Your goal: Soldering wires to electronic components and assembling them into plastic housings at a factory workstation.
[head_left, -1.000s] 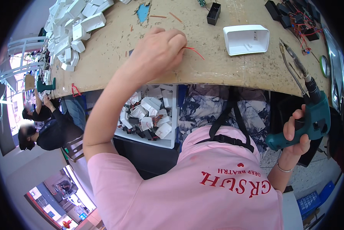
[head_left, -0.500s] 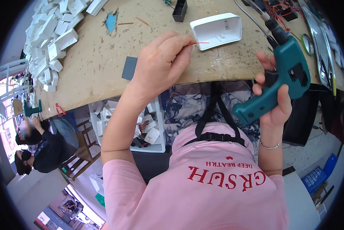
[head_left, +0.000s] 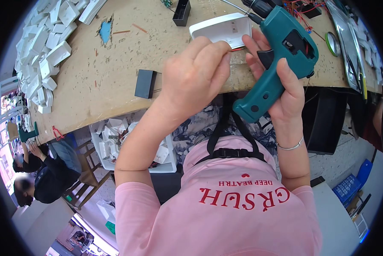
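Note:
My left hand (head_left: 195, 74) is closed, thumb and fingertips pinching a thin red wire (head_left: 237, 49) by the near side of a white plastic housing (head_left: 215, 30). The housing lies with its hollow side showing. In my right hand (head_left: 288, 104) is a teal pistol-shaped soldering gun (head_left: 277, 47) with a black trigger and a black front end. The palm and thumb bear its grip, while the other fingers reach past the trigger. Its thin metal tube passes above the housing, near my left fingertips. A small black box (head_left: 145, 84) rests to the left of my left forearm.
Many white housings (head_left: 50, 55) are heaped at the table's left. Another black box (head_left: 181, 13) stands at the back, and red wires (head_left: 301, 17) lie at the back right. A white bin (head_left: 171, 158) of parts sits below the table edge. Another person (head_left: 57, 179) sits at far left.
My right hand has brought the soldering gun leftward and up toward my left hand. The left hand still pinches the red wire. The whole view has shifted slightly.

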